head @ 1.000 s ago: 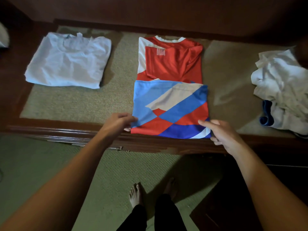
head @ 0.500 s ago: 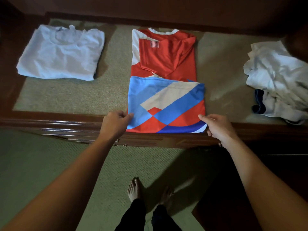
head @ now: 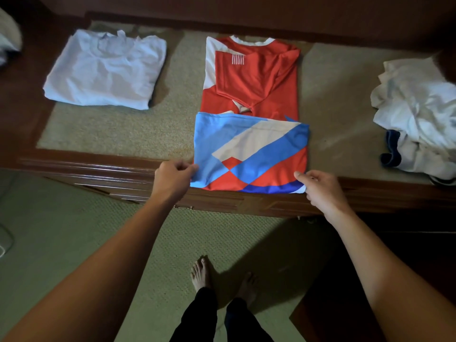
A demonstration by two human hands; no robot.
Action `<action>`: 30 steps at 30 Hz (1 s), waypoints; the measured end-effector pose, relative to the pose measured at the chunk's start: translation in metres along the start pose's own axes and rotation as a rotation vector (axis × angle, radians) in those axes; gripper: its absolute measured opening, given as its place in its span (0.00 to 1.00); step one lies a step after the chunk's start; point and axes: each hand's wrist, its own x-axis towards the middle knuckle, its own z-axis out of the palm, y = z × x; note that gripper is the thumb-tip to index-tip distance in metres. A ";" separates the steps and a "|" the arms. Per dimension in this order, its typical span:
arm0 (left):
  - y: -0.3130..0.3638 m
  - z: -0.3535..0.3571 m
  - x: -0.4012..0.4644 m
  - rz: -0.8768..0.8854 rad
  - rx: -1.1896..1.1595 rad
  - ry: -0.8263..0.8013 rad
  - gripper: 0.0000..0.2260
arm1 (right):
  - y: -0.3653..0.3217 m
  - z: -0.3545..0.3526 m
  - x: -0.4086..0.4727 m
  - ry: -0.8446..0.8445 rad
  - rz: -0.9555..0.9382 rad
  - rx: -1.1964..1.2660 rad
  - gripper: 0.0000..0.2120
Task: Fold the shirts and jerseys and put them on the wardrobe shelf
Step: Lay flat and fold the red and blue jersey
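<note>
the left hand (head: 172, 177) and right hand (head: 320, 188) each pinch a near corner of the red, blue and white half-folded jersey (head: 250, 134) on the carpet-topped wooden worktop (head: 118, 134) (it overhangs the front edge), so uneven lifting could skew the fold.

Red-blue-white geometric jersey (head: 249, 154); white shirt (head: 103, 70)

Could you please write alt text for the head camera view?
Both hands, left hand and right hand, pinch the near corners of a half-folded red, blue and white jersey on a carpet-topped wooden chest, between a folded white shirt and crumpled white clothes.
</note>
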 end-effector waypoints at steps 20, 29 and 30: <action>-0.035 0.050 -0.025 1.007 1.088 0.088 0.30 | 0.024 0.028 -0.018 0.226 -1.080 -1.178 0.24; -0.026 0.024 -0.010 1.148 0.831 0.009 0.18 | 0.010 0.003 -0.006 0.155 -1.169 -0.847 0.11; -0.020 0.020 -0.008 1.138 0.763 0.016 0.14 | 0.006 0.002 -0.006 0.146 -1.141 -0.773 0.10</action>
